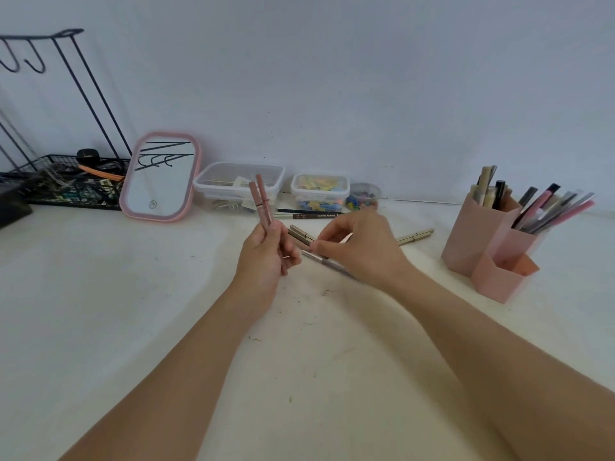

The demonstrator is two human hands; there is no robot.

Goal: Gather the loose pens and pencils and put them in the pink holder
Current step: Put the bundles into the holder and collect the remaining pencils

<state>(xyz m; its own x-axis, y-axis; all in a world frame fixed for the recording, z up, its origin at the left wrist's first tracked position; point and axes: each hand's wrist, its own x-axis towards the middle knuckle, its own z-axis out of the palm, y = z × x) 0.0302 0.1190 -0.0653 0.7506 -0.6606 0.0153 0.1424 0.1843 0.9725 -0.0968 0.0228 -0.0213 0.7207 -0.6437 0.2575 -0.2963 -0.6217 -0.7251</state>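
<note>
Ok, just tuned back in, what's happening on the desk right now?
A person is gathering pencils. The left hand holds two pink pencils upright, while the right hand pinches another pencil lying on the white table. A few more loose pencils lie behind the hands. The pink holder on the right already has many pens in it.

Plain pale wall behind white scuffed tabletop; black wire rack far left, soft even light
</note>
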